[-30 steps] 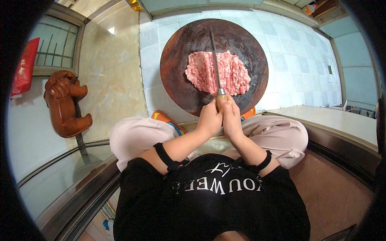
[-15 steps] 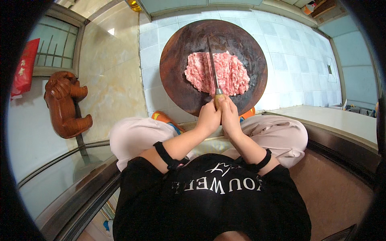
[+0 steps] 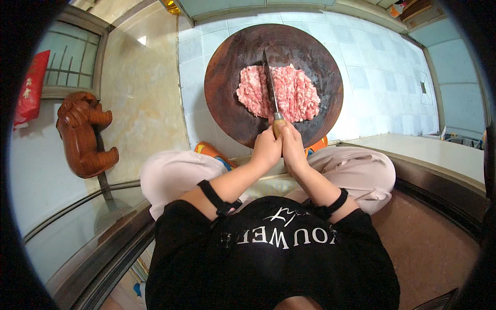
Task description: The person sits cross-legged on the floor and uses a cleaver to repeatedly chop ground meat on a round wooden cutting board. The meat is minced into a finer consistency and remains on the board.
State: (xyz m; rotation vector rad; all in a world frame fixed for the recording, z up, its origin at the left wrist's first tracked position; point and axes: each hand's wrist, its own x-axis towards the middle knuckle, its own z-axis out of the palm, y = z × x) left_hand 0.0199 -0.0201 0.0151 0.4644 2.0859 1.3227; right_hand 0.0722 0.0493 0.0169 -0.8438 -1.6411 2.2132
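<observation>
Clearly, the left hand [image 3: 267,148] and right hand [image 3: 294,149] both clasp the knife [image 3: 270,85], which crosses the meat [image 3: 299,95] on the board [image 3: 222,82], upper centre of the frame; grease reaching that grip could let it twist.

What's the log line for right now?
left hand: gripping knife handle; right hand: same handle; blade: across minced meat, tip past far edge; meat: on round board
</observation>
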